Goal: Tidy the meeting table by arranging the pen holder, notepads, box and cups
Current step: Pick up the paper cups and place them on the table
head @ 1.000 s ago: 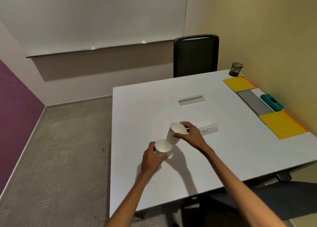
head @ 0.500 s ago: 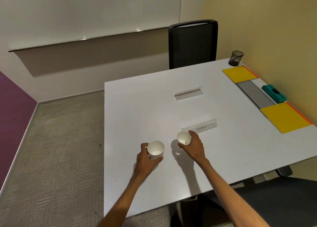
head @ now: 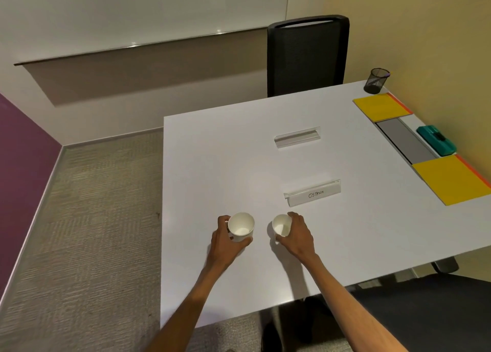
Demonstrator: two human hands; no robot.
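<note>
Low in the centre of the frame, on the white table point(head: 212, 165): two white paper cups, upright and open-mouthed, side by side with a narrow gap between. Left cup point(head: 241, 228) gripped by the left hand point(head: 224, 241), with the thumb on the near side and the fingers curled round the far-left wall. Right cup point(head: 281, 225) gripped by the right hand point(head: 297, 236), with the fingers wrapped round its right side. Probably standing on the tabletop rather than lifted, though with both bases hidden from this angle. Just above the right cup, and apart from it, a white name card point(head: 314, 193) lettered OSTRICH; farther up the frame, a clear card stand point(head: 297, 137). Down the right side of the frame, from top to bottom: a black mesh pen holder point(head: 376, 80) at the table's far corner, an upper yellow notepad point(head: 380, 107), a grey panel point(head: 406, 141) set in the tabletop with a teal box point(head: 435, 140) just to its right, then a lower yellow notepad point(head: 449, 183). All of these well apart from the cups. At top centre, a black chair point(head: 305, 56) beside the table's far edge.
</note>
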